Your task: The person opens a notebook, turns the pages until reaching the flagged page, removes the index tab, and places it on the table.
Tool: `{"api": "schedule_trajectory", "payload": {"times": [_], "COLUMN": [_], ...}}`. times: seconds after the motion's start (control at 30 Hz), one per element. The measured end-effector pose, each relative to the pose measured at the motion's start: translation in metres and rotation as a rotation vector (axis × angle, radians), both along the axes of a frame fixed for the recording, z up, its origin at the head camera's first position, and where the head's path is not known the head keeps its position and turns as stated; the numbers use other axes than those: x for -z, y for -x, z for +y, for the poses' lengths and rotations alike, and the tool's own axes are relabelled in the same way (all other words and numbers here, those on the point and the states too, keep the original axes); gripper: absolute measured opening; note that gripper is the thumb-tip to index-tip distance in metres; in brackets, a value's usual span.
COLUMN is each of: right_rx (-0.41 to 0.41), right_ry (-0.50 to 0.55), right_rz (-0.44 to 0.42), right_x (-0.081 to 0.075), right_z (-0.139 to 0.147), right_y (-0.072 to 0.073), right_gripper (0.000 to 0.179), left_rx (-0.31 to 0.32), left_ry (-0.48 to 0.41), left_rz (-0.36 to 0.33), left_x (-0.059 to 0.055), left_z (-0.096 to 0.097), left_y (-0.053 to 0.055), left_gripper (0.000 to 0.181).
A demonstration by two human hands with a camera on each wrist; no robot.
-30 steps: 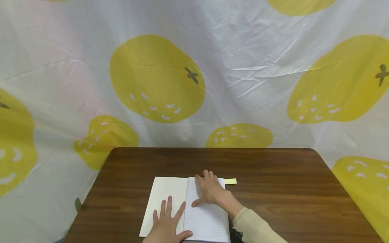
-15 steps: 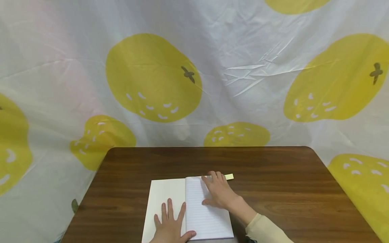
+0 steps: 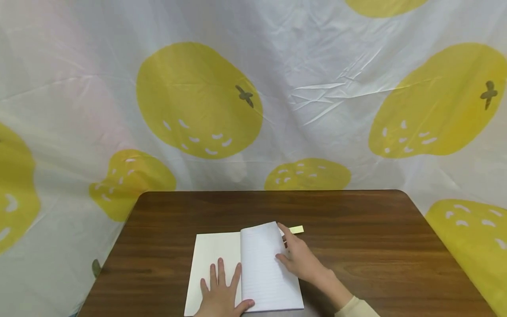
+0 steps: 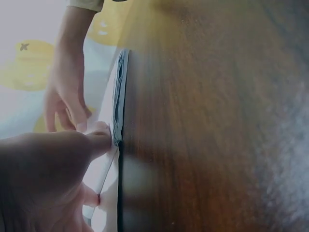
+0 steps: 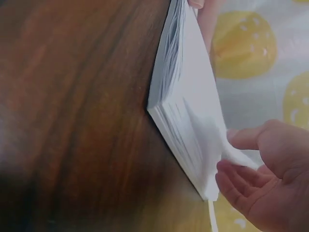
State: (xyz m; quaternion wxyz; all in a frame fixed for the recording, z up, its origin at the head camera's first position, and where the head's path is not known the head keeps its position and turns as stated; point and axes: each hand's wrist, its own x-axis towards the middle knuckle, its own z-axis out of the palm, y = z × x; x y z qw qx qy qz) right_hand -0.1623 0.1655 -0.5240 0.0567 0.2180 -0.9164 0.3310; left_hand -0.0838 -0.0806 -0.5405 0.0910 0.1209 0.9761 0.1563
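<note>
An open notebook [image 3: 218, 248] lies on the table, with a plain cream left side and lined paper on the right. My left hand [image 3: 222, 293] rests flat on the left side, fingers spread, its thumb across the gutter onto the lined paper. At the right edge, my right hand [image 3: 303, 259] pinches a notebook page [image 3: 259, 264], whose upper corner is raised. In the right wrist view the thumb is above the bent page [image 5: 236, 154] and the fingers are beneath, over the page stack [image 5: 174, 130]. A pale yellow sticky tab [image 3: 296, 230] juts out past the top right.
The dark wooden table [image 3: 376, 246] extends around the notebook, its far edge close to a hanging white cloth [image 3: 309, 88] printed with yellow fruit.
My right hand has slid right to the lined paper's edge and lifted the page's upper corner. My left hand has stayed in place on the notebook.
</note>
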Motion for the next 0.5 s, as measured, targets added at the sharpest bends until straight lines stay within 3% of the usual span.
{"api": "schedule_trajectory", "payload": {"times": [0.2,0.5], "right_rx": [0.045,0.134], "right_ry": [0.189,0.563], "right_rz": [-0.059,-0.468], "right_x": [0.008,0.009], "right_z": [0.009,0.018], "right_y": [-0.004,-0.001], "right_gripper": [0.064,0.038], "left_rx": [-0.002,0.009], "left_ry": [-0.005,-0.039], "left_rz": [-0.006,-0.019], "left_x": [0.001,0.001], "left_z": [0.0,-0.004], "left_y": [0.001,0.002], "left_gripper": [0.094,0.091]}}
